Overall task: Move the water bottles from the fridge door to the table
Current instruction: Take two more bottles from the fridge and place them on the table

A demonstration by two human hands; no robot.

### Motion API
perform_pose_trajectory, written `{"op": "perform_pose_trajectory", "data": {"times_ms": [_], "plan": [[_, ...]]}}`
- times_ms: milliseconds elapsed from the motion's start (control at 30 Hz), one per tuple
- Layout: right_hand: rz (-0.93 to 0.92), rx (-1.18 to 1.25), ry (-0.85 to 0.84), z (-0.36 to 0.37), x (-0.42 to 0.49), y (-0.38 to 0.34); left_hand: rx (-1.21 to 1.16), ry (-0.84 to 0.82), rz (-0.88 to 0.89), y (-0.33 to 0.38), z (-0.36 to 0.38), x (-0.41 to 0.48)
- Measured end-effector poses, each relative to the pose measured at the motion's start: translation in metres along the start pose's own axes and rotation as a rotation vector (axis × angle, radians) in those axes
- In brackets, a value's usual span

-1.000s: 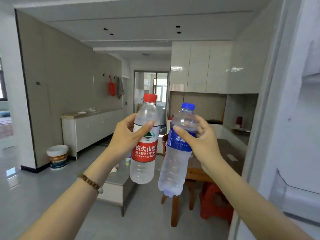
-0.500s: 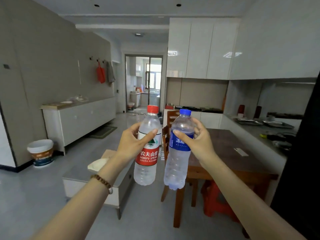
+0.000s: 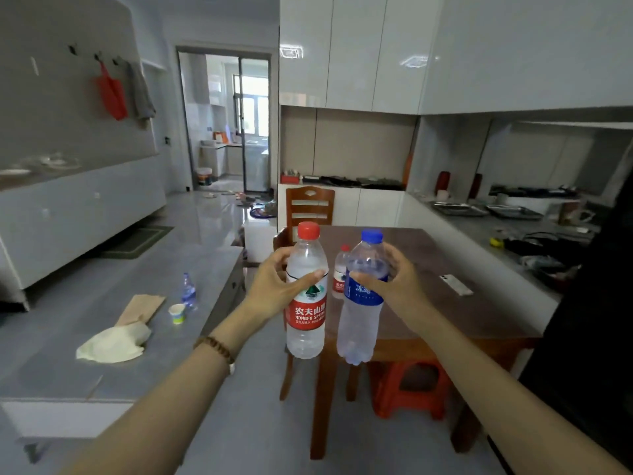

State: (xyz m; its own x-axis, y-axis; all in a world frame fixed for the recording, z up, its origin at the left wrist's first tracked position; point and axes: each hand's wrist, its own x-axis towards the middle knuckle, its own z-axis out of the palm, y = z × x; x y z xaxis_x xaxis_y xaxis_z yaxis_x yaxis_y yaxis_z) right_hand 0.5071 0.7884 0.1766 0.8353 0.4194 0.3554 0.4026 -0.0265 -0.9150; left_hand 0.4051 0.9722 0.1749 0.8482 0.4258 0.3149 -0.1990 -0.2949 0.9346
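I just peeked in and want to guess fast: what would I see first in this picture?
Two water bottles are held up in the middle: the left hand grips the red-capped bottle, and the right hand grips the blue-capped bottle. Just behind them is a brown table with a small bottle standing on it, and a red stool under it.

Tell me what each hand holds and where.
Left hand grips the red-capped bottle just above its label; right hand grips the blue-capped bottle at its label.
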Motion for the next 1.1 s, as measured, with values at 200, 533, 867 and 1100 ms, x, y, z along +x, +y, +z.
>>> {"op": "perform_pose_trajectory", "data": {"times_ms": [200,533,867,1100], "plan": [[0.111,-0.115,0.060,-0.009,0.087,0.082,0.003,-0.186,0.020,-0.071,0.030,0.120],[0.227,-0.176,0.021,-0.038,0.206,0.194,0.026,-0.324,-0.023,-0.161,0.099,0.259],[0.292,-0.229,-0.151,-0.067,0.302,0.315,0.066,-0.246,-0.131,-0.253,0.171,0.325],[0.291,-0.169,-0.233,-0.061,0.331,0.363,0.105,-0.185,-0.243,-0.310,0.193,0.337]]}}
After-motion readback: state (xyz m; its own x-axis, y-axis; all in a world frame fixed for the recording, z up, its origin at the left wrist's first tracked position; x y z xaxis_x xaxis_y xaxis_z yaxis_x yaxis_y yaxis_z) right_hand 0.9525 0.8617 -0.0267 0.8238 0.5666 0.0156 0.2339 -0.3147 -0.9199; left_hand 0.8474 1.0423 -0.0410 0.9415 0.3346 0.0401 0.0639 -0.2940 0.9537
